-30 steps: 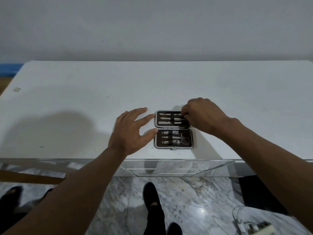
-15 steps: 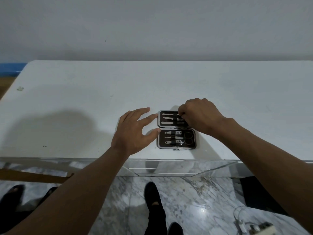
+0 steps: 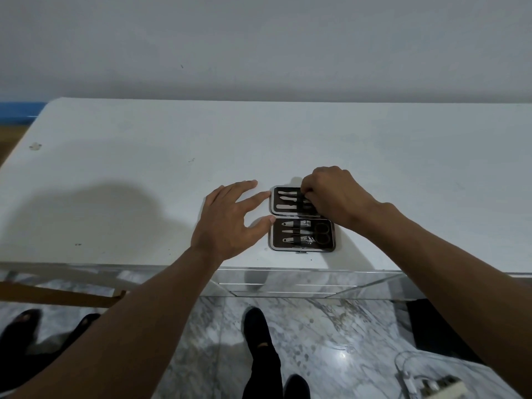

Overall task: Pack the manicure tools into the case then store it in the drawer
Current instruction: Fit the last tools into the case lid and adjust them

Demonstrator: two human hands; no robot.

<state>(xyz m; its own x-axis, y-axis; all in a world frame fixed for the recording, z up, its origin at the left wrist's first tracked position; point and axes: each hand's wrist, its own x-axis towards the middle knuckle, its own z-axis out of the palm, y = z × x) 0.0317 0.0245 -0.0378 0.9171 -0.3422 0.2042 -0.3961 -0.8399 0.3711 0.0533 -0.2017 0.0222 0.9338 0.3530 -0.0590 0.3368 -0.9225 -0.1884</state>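
A small dark manicure case (image 3: 302,246) lies open flat near the front edge of the white table (image 3: 144,168). Its near half holds clippers, a file and black-handled scissors (image 3: 321,233) under elastic straps. Three slim metal tools (image 3: 286,200) sit in the far half. My right hand (image 3: 334,194) rests over the right side of the far half, fingertips pinched on a tool end at the strap. My left hand (image 3: 230,223) lies flat with fingers spread, index and thumb tips touching the case's left edge.
Mirrored drawer fronts (image 3: 288,283) run under the table's front edge. Below is a marble floor with my dark shoes (image 3: 256,326), a wooden bar (image 3: 57,295) at the left and white cables (image 3: 417,378) at the lower right. A wall stands behind the table.
My right hand's fingers have shifted slightly left over the far half of the case. The left hand stays against the case's left edge. The view has drifted a little.
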